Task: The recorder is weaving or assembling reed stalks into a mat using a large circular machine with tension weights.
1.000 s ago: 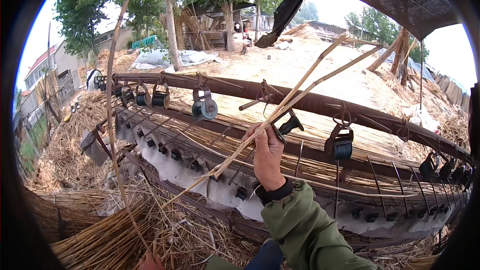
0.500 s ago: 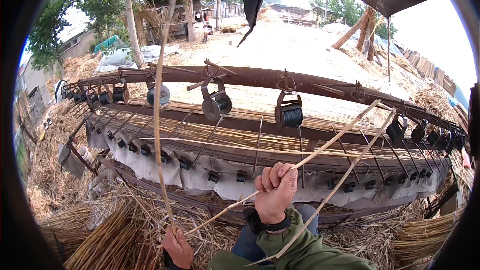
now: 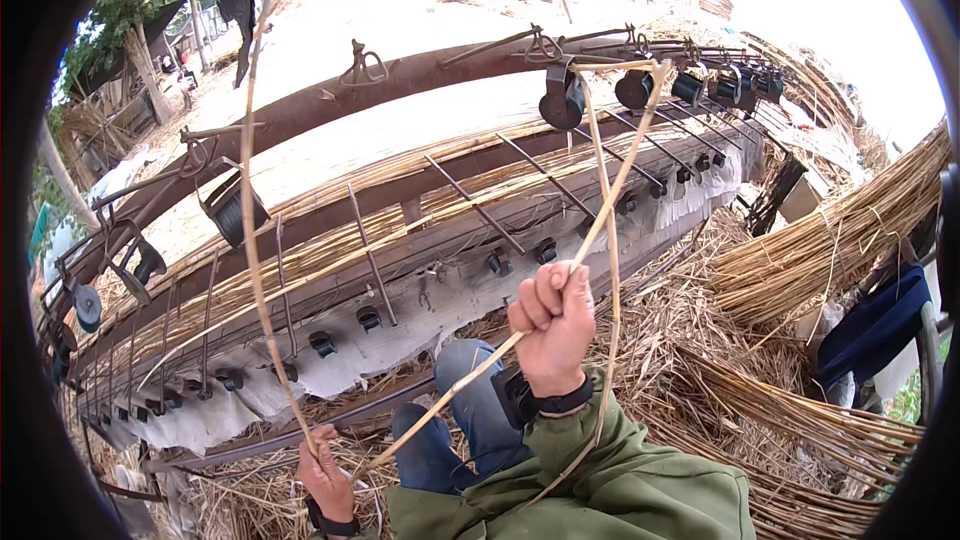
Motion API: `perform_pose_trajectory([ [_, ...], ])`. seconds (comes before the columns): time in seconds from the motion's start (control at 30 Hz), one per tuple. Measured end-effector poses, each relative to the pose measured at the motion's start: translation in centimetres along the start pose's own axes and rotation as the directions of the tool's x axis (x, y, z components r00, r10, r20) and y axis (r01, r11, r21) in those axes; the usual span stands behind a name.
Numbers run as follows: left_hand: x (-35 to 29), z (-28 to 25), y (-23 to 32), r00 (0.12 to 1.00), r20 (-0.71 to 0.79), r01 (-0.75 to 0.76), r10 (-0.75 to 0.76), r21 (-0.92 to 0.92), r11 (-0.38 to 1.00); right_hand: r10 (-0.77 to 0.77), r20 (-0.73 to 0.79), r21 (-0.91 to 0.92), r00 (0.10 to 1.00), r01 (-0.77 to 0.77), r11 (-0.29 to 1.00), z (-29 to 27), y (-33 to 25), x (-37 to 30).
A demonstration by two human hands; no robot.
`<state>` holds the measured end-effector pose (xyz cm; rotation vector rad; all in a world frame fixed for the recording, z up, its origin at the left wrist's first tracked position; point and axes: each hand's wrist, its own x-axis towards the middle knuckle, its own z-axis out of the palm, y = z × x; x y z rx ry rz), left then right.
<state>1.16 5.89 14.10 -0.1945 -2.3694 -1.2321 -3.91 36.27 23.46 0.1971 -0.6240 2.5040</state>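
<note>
My right hand [image 3: 552,328], in front of the loom-like frame, is closed around a pale reed stalk [image 3: 452,392]. The stalk slants up to the right and bends sharply at its top, with a thin part hanging past my right forearm. Lower down on the left, my left hand [image 3: 325,478] pinches a second long thin stalk [image 3: 250,200], which rises steeply past the upper edge. The right-hand stalk's low end comes close beside my left hand; whether those fingers hold it too, I cannot tell. Black bands circle both wrists.
A rusty metal beam [image 3: 420,77] carries hanging wire spools [image 3: 562,105]. Below it, reeds [image 3: 330,202] lie along the frame, crossed by metal rods [image 3: 370,255]. Smaller spools line grey sheeting [image 3: 460,312]. Reed bundles [image 3: 830,230] and loose straw [image 3: 650,370] are at the right.
The view has swung to the right and tilted, bringing reed bundles into sight. Both hands still hold stalks. The right-hand stalk stands steeper now.
</note>
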Motion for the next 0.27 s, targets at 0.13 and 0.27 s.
perform_pose_trajectory([
  [0.13,-4.4,2.4,-1.5,0.875,0.349,0.382,-0.336,-0.073,0.921,0.208,0.112,-0.077,0.972,-0.200,0.977,-0.4,3.5,-4.5],
  [0.27,-6.9,3.1,-4.0,0.975,0.212,0.030,-0.063,0.153,0.988,0.380,0.179,-0.088,0.907,-0.370,0.925,-2.0,6.6,-6.2],
])
